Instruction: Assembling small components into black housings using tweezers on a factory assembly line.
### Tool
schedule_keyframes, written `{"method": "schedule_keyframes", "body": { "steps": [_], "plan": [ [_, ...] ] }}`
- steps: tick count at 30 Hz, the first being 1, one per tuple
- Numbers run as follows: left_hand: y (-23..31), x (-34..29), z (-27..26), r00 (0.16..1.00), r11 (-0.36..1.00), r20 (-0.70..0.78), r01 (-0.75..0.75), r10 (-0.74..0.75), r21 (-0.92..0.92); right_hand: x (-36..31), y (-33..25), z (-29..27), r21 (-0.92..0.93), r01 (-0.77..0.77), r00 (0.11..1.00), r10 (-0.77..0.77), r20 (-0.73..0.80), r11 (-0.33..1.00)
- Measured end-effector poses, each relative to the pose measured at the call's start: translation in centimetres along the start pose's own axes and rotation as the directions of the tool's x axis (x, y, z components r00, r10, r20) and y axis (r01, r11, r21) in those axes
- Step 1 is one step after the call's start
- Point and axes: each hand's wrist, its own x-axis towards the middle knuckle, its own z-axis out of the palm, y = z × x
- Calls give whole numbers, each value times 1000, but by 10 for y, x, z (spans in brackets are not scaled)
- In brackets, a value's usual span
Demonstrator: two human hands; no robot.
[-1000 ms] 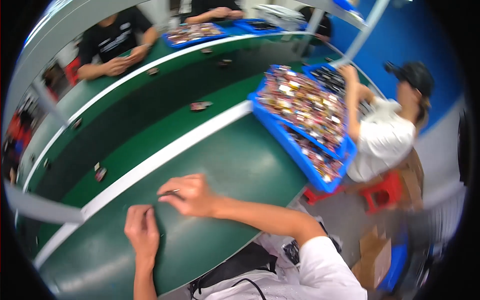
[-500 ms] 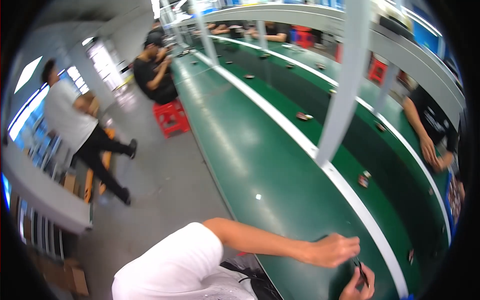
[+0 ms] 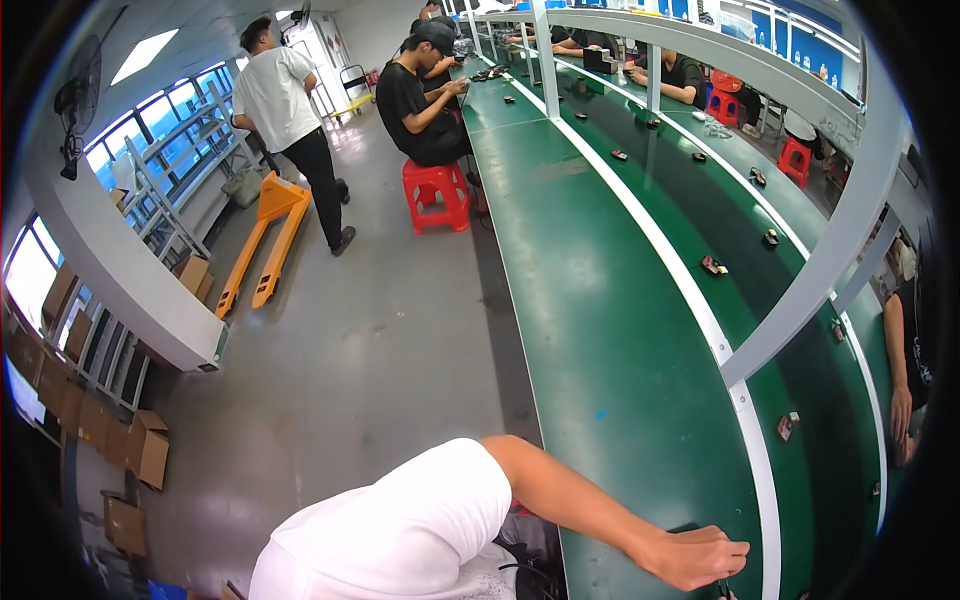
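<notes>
My left hand (image 3: 700, 558) is at the lower right, over the green worktop (image 3: 610, 350) beside its white edge rail. Its fingers are closed in a pinch, but whatever they hold is too small or hidden to make out. Just below these fingers, the tip of a dark, slim object (image 3: 725, 590) shows at the picture's lower edge; its kind cannot be told. My right hand is out of the picture.
Small red-and-black parts (image 3: 786, 427) lie spaced along the green conveyor (image 3: 740, 330) beyond the white rail (image 3: 690, 285). A grey upright post (image 3: 820, 280) stands on that rail. Co-workers sit along the line, one on a red stool (image 3: 436, 195). A yellow pallet jack (image 3: 275, 225) stands left.
The view has swung left and tilted up, so my hands sit lower in it. My right hand, seen before with a dark slim tool, has left the picture. My left hand stays pinched.
</notes>
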Motion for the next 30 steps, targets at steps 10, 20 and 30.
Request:
{"method": "schedule_keyframes", "body": {
  "steps": [10, 20, 30],
  "plan": [
    [12, 1, 5, 1000, 1000, -7, 20, -20, -19, -4, 3, -10, -4, 36, 999, -36, -17, 999],
    [15, 6, 15, 984, 989, 113, 143, -139, -30, -5, 4, -24, 19, 15, 1000, -16, 14, 1000],
    [11, 7, 16, 984, 988, -103, 139, -145, -64, -10, 22, -31, 4, -23, 999, 23, 39, 1000]
  ]
}}
